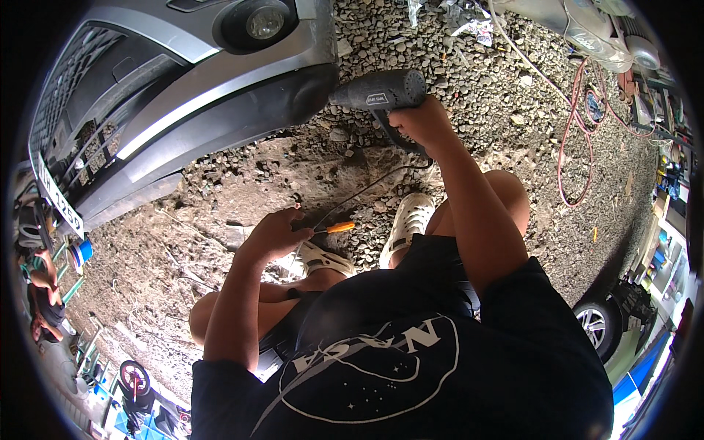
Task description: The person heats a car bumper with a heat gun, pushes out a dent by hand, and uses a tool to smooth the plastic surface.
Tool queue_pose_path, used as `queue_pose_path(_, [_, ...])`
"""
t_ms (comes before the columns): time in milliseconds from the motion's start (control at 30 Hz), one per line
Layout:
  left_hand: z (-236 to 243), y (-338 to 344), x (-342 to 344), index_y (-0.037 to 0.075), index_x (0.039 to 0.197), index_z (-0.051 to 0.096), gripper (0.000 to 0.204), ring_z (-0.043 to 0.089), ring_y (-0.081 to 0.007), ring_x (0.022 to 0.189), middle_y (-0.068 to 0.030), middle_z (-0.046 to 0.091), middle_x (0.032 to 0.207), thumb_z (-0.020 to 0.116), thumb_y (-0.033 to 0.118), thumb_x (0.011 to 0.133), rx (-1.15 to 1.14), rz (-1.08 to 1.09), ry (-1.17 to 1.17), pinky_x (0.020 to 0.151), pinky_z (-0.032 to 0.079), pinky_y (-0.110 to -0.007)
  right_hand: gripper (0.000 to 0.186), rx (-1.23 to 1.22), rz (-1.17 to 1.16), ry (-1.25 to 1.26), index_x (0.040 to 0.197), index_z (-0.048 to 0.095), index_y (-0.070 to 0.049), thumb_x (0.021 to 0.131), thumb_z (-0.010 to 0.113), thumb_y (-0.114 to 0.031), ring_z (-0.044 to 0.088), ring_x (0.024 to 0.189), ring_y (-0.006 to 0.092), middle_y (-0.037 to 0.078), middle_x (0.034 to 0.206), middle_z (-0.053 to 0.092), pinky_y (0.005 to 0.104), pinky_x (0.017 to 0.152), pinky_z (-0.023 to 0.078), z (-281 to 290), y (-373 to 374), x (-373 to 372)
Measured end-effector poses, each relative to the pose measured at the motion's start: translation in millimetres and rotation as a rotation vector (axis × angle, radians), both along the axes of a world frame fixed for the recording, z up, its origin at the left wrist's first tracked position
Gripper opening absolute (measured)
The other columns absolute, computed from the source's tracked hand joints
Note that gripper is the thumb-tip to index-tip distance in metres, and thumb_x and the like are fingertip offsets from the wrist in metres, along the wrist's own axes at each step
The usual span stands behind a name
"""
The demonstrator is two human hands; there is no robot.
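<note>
My right hand (418,121) grips the handle of a black heat gun (378,89), its nozzle pointed at the lower corner of a grey and black car bumper (301,99). A dark cord (370,183) runs down from the gun. My left hand (282,235) hangs over my left knee, loosely bent with fingers apart and no object visible in it. Just right of it is an orange-handled screwdriver (339,227); whether my thumb touches its tip I cannot tell. Both my feet in pale clogs (402,224) are on the dirt and gravel below.
Pink hoses (587,132) lie on the gravel at the right, near cluttered shelving (667,176) and a car wheel (594,330). Another person (45,293) is at the far left, near a blue container (81,253) and a motorbike wheel (134,378).
</note>
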State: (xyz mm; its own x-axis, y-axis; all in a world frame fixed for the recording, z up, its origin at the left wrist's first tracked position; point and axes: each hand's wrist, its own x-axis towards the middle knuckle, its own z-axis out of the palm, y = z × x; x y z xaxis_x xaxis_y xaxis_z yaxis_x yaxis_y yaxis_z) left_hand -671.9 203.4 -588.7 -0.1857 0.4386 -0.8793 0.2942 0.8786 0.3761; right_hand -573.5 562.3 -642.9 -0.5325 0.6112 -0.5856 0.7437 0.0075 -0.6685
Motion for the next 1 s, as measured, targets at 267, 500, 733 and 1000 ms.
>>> queue_pose_path(267, [-3.0, -3.5, 0.7, -0.002, 0.139, 0.065, 0.07, 0.072, -0.0399, 0.116, -0.0274, 0.074, 0.121, 0.077, 0.047, 0.091, 0.006, 0.01, -0.002, 0.103, 0.055, -0.044, 0.026, -0.035, -0.014, -0.03, 0.095, 0.078, 0.004, 0.073, 0.082, -0.009, 0.073, 0.073, 0.0199, 0.011, 0.084, 0.077, 0.0345, 0.07, 0.057, 5.3, -1.0, -2.7])
queue_pose_path(500, [-1.5, -0.6, 0.8, -0.002, 0.14, 0.064, 0.071, 0.071, -0.0396, 0.118, -0.0268, 0.073, 0.123, 0.077, 0.048, 0.091, -0.002, -0.009, 0.006, 0.104, 0.054, -0.044, 0.026, -0.028, -0.041, 0.012, 0.095, 0.078, 0.003, 0.073, 0.082, -0.01, 0.072, 0.072, 0.0189, 0.01, 0.084, 0.076, 0.034, 0.069, 0.057, -10.9, 2.3, 0.1])
queue_pose_path(733, [1.4, 2.5, 0.0, -0.004, 0.139, 0.065, 0.07, 0.071, -0.0399, 0.116, -0.0274, 0.074, 0.122, 0.077, 0.047, 0.091, -0.009, 0.005, -0.01, 0.104, 0.054, -0.044, 0.045, -0.072, -0.012, -0.049, 0.107, 0.08, -0.003, 0.068, 0.086, -0.023, 0.076, 0.092, 0.0308, 0.016, 0.102, 0.079, 0.0422, 0.083, 0.059, -14.1, 8.5, 1.0])
queue_pose_path(1000, [1.4, 1.6, 0.0, -0.003, 0.139, 0.064, 0.07, 0.072, -0.04, 0.115, -0.0277, 0.074, 0.121, 0.077, 0.047, 0.092, -0.004, -0.004, -0.002, 0.103, 0.055, -0.044, 0.048, -0.067, -0.025, -0.013, 0.109, 0.08, -0.003, 0.066, 0.086, -0.024, 0.076, 0.091, 0.0302, 0.016, 0.101, 0.079, 0.0424, 0.083, 0.059, -14.5, 8.0, 0.5])
